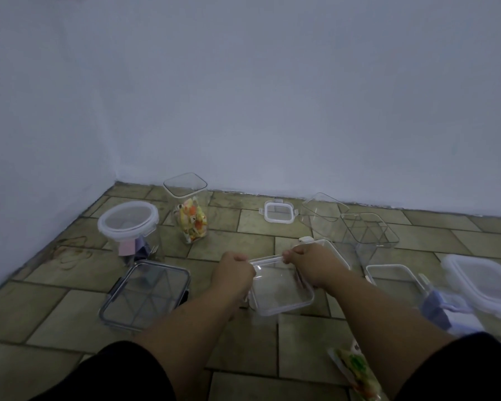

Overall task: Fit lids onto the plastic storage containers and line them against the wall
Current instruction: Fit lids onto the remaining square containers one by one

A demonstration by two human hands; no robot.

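A clear square container sits on the tiled floor in front of me. My left hand grips its left rim and my right hand grips its far right edge, both closed on it. Left of it lies a clear rectangular box with dark clips, lid on. A round lidded tub and a tall clear jar with colourful contents stand further left. A small white-rimmed lid lies near the wall.
An empty clear bin and a loose clear lid are at the right rear. Another clear tray and a white-lidded box lie at the right. A colourful packet rests by my right knee.
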